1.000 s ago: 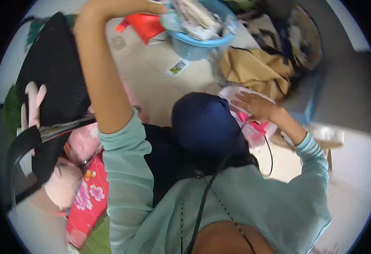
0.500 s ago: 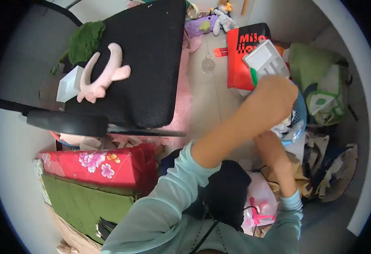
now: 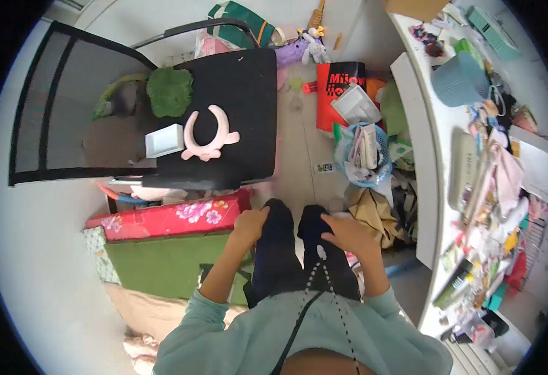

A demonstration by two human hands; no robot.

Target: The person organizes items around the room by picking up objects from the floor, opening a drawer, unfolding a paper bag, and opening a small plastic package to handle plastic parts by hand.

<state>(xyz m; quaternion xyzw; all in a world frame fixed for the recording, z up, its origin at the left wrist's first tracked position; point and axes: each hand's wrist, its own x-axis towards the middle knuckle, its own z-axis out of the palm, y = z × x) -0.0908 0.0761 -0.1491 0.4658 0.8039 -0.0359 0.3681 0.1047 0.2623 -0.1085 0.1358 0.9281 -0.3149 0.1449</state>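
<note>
Fingers (image 3: 334,223) on knees (image 3: 278,210); chair (image 3: 246,119), basket (image 3: 385,164) ahead

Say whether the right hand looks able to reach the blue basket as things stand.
Probably yes, perhaps with a lean: the right hand rests on the right leg, seemingly holding nothing, and the blue basket sits ahead to its right, nothing visibly barring the path.

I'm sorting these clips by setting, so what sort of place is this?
Probably a room in a home, perhaps a bedroom or study: a desk crowded with small items, a mesh-backed chair, and soft toys on the floor by the wall.
</note>
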